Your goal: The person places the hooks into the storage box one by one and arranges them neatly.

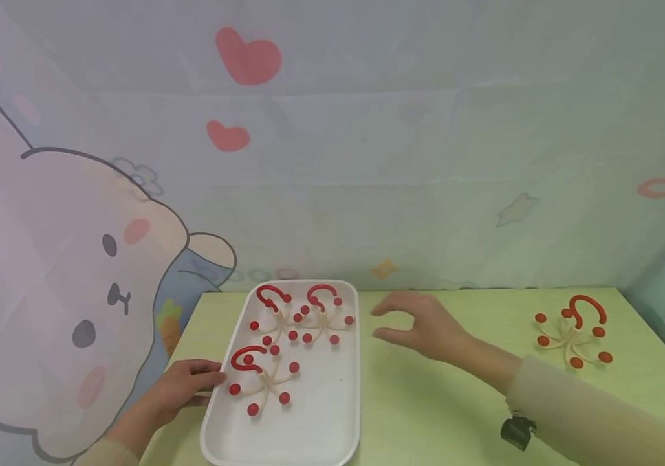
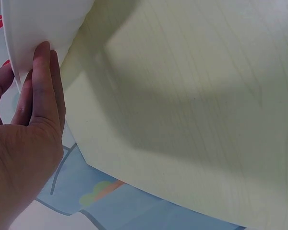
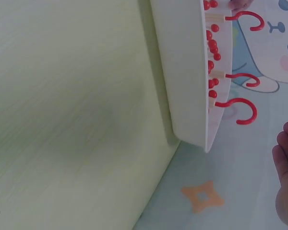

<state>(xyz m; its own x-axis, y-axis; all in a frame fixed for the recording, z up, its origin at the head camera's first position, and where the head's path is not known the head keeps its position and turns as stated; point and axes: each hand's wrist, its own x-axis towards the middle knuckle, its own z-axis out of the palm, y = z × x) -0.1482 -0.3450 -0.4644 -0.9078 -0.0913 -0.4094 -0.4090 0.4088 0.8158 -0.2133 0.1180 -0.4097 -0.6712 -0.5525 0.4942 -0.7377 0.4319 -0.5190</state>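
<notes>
A white tray (image 1: 323, 414) stands on the left part of the table. My left hand (image 1: 184, 388) pinches its left rim, thumb at the rim and fingers against the outer wall (image 2: 48, 28). Inside lie three hook hangers, each with a red hook, cream arms and red ball tips: one at back left (image 1: 279, 318), one at back right (image 1: 323, 317), one nearer the front (image 1: 266, 380). Just right of the tray my right hand (image 1: 425, 327) hovers, thumb and fingers apart, holding nothing. In the right wrist view the red hooks (image 3: 254, 112) rise above the tray's wall.
Another such hanger (image 1: 570, 336) stands on the right side of the pale green table (image 1: 449, 414). Behind the table hangs a cloth backdrop (image 1: 367, 142) printed with a rabbit and hearts. A small black device (image 1: 517, 432) sits at the right wrist.
</notes>
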